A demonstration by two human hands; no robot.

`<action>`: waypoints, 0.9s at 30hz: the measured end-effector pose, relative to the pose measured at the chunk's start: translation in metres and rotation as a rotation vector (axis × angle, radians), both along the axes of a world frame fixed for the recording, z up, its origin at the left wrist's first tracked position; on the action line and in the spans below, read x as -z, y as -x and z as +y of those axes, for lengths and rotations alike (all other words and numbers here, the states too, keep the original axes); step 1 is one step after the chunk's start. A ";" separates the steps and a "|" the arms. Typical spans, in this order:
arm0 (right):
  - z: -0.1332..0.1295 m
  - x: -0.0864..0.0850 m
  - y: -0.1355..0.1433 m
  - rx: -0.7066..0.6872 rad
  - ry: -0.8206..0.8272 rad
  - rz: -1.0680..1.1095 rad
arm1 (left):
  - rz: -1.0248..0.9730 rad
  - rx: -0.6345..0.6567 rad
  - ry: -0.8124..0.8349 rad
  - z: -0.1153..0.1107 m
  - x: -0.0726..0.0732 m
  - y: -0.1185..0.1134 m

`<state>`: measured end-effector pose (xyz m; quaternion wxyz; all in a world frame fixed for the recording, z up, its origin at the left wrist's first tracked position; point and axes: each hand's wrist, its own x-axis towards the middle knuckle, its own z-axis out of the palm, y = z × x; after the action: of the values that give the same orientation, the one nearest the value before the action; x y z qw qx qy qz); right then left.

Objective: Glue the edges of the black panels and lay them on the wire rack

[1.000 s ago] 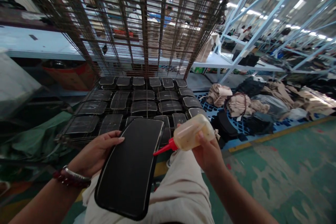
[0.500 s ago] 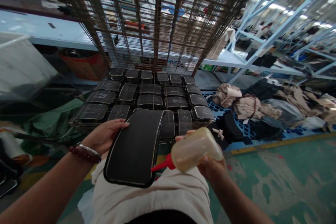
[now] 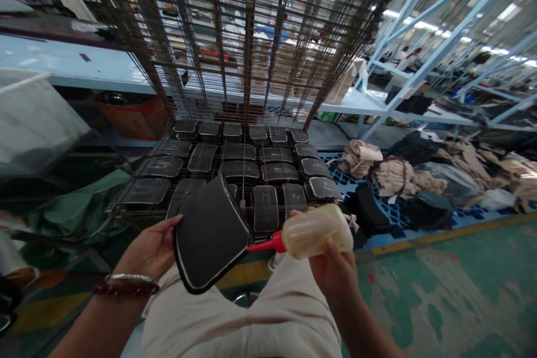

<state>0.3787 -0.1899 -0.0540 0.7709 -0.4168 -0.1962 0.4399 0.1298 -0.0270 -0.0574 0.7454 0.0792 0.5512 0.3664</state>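
Observation:
My left hand (image 3: 153, 249) grips the left edge of a black padded panel (image 3: 212, 235), tilted above my lap. A thin pale line, like glue, runs along the panel's border. My right hand (image 3: 331, 263) is wrapped round a translucent squeeze bottle (image 3: 316, 232) with yellowish contents, lying on its side. Its red nozzle (image 3: 268, 243) points left, with the tip at the panel's right corner. Behind the panel, several similar black panels (image 3: 265, 207) with pale outlines lie in rows on a wire rack (image 3: 243, 204).
Upright wire shelves (image 3: 247, 39) rise behind the rows. A white bin (image 3: 37, 123) and green cloth (image 3: 92, 207) are at left. Rolled beige fabric bundles (image 3: 392, 176) and dark pieces lie on a blue slatted pallet (image 3: 403, 221) at right. A blue metal frame (image 3: 411, 84) stands beyond.
The panel has turned, so its corner now points right towards the nozzle. My left hand has moved left and down with it. The bottle has become more level, its nozzle tip higher.

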 end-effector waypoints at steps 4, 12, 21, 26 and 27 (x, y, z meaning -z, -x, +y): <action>0.009 0.002 -0.002 0.071 -0.072 0.020 | 0.010 -0.038 0.037 -0.020 0.012 -0.005; 0.014 -0.003 -0.007 0.125 -0.060 -0.064 | -0.043 -0.159 0.097 -0.028 0.021 -0.014; -0.004 0.029 0.005 -0.009 -0.043 -0.049 | -0.086 -0.264 0.074 -0.029 0.022 -0.018; -0.008 0.037 0.018 -0.076 -0.046 -0.035 | -0.094 -0.307 0.074 -0.028 0.023 -0.017; -0.010 0.039 0.022 -0.079 -0.042 -0.022 | -0.100 -0.314 0.075 -0.028 0.023 -0.017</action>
<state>0.3568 -0.1998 -0.0927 0.7593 -0.3971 -0.2304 0.4613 0.1466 -0.0555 -0.0803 0.7079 -0.0539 0.5323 0.4611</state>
